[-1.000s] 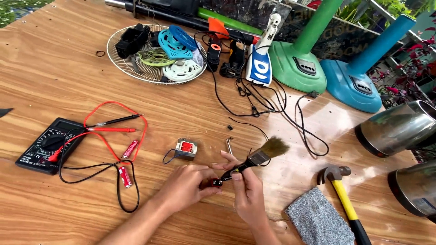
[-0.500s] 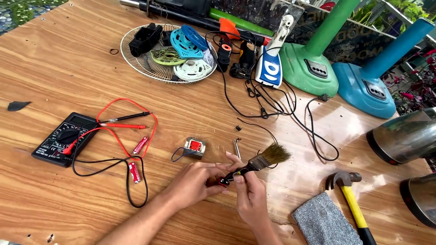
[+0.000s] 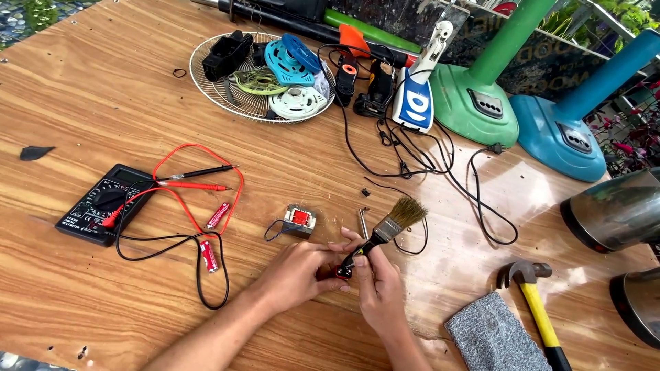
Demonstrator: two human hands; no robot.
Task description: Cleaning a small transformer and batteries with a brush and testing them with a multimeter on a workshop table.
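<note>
From the head camera, both hands met low at the middle of the wooden table (image 3: 89, 82). The right hand (image 3: 379, 288) was closed around the dark handle of a paintbrush (image 3: 385, 230), fingers curled and thumb pressed against the handle's lower end. The left hand (image 3: 299, 271) came in from the left, its fingertips pinched on something small and red at the handle's butt; what that piece was could not be told.

The brush's long axis ran up and to the right, away from the grip, with the metal ferrule just beyond the right thumb and the tan, splayed bristles at the far end, lifted off the table. The right hand carried the brush; the left only touched its near end.

Just up and left of the grip sat a small grey part with a red centre (image 3: 300, 220), a short wire looped off it. A small metal pin (image 3: 362, 222) lay between that part and the brush. Well to the left lay a black multimeter (image 3: 96, 203) with red and black leads. Down and right of the grip were a grey cloth (image 3: 495, 336) and a yellow-handled hammer (image 3: 533, 299). Far above stood a wire fan grille (image 3: 206, 93) holding plastic parts.
</note>
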